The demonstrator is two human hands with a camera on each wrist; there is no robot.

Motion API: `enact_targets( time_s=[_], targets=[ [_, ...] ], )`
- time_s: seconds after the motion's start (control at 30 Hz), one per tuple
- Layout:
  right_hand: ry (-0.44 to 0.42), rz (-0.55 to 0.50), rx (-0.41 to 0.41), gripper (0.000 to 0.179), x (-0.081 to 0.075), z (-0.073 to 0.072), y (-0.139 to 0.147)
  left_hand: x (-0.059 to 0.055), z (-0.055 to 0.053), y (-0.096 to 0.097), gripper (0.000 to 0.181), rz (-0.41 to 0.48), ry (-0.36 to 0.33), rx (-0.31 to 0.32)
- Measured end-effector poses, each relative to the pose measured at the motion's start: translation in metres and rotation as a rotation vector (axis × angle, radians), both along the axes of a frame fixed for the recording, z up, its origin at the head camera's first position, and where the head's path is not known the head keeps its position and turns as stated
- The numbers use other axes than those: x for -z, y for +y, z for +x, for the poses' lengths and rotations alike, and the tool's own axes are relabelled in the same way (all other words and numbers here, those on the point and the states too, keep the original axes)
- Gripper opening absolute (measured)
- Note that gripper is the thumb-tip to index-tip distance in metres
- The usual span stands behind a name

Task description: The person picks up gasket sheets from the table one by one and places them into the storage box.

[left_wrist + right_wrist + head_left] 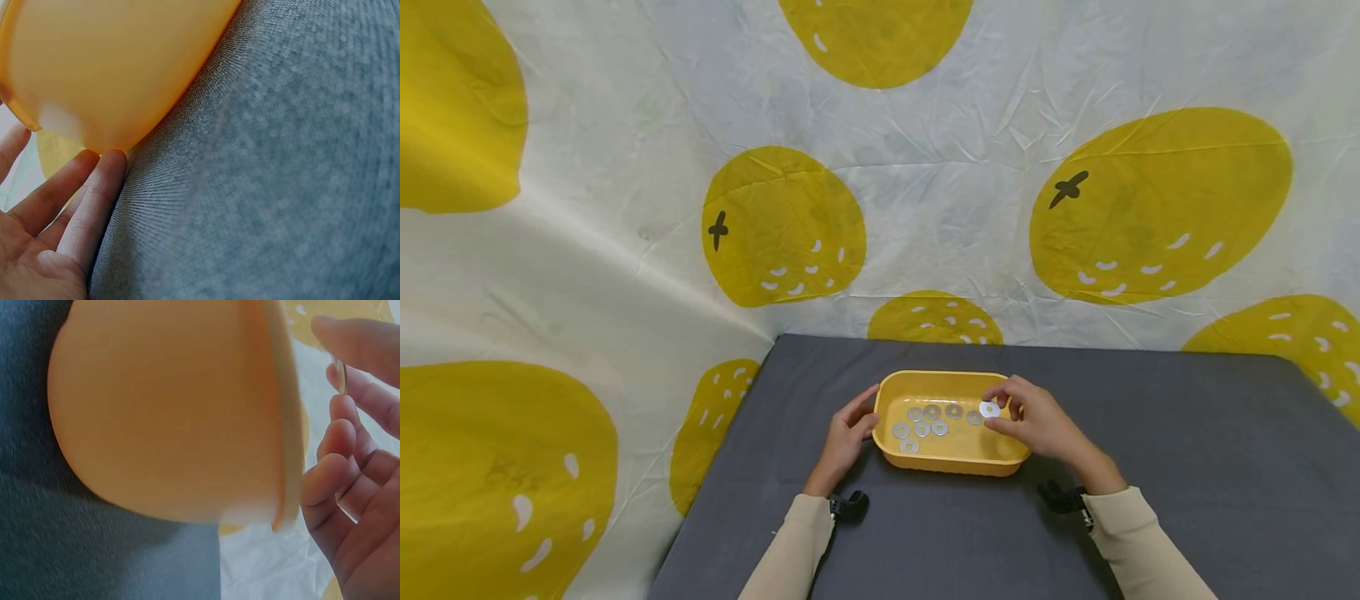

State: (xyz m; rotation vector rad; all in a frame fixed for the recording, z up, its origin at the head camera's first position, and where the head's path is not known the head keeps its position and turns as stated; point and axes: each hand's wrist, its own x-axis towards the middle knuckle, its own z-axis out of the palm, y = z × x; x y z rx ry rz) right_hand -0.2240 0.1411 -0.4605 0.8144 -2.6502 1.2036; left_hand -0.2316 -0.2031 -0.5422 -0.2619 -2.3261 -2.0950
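Observation:
A yellow plastic basin (pixel 951 465) sits on the dark cloth, with several flat metal washers (pixel 936 432) spread over its floor, mostly toward the left and middle. My left hand (pixel 844 440) is at the basin's left end. In the left wrist view, its straight fingers (pixel 103 187) touch the outer wall low down, near the cloth. Over the right side of the basin, my right hand (pixel 1043 423) pinches one washer (pixel 996 413) between thumb and fingers, above the others. The right wrist view shows that washer (pixel 342 378) edge-on, beyond the basin's rim (pixel 289 425).
Dark grey cloth (pixel 1187 467) covers the table around the basin. Behind and to the left hangs a white curtain (pixel 940 225) printed with yellow fruit. Both wrists carry black straps with small devices (pixel 850 507).

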Motion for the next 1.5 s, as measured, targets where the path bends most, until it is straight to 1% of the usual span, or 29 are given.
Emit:
enact_targets(
  time_s=[0.2,0.33,0.5,0.57,0.7,0.93,1.2,1.27,1.33,1.47,1.5],
  targets=[
    [-0.015,-0.017,-0.025,0.025,0.003,0.001,-0.01,-0.001,0.0,0.0,0.049,-0.004,0.012,-0.002],
    [-0.032,-0.023,-0.038,0.025,0.004,0.003,-0.016,0.0,-0.001,0.0,0.05,-0.001,-0.002,0.0],
    [-0.053,-0.033,-0.074,0.026,0.004,0.005,-0.022,-0.001,-0.001,0.0,0.052,0.001,-0.018,0.025],
    [-0.056,-0.043,-0.088,0.026,0.004,0.006,-0.024,-0.001,-0.001,0.0,0.052,-0.001,-0.016,0.025],
    [-0.064,-0.051,-0.117,0.025,0.005,0.007,-0.027,0.0,0.001,0.001,0.051,-0.01,-0.014,0.007],
    [-0.068,-0.031,-0.159,0.024,0.004,0.005,-0.034,0.001,0.001,0.001,0.049,-0.007,0.003,-0.01],
    [-0.107,0.019,-0.172,0.024,0.003,0.0,-0.042,0.001,0.0,-0.001,0.051,-0.013,-0.015,0.001],
    [-0.11,0.026,-0.18,0.025,0.004,-0.002,-0.044,-0.001,0.0,-0.001,0.052,-0.015,-0.024,0.011],
    [-0.115,0.031,-0.186,0.025,0.006,-0.003,-0.047,-0.006,0.001,-0.002,0.053,-0.017,-0.032,0.028],
    [-0.128,0.045,-0.191,0.025,0.009,-0.006,-0.052,-0.023,0.009,-0.001,0.052,-0.014,-0.037,0.061],
    [-0.131,0.051,-0.189,0.025,0.01,-0.006,-0.054,-0.026,0.011,0.0,0.053,-0.008,-0.035,0.06]
  ],
)
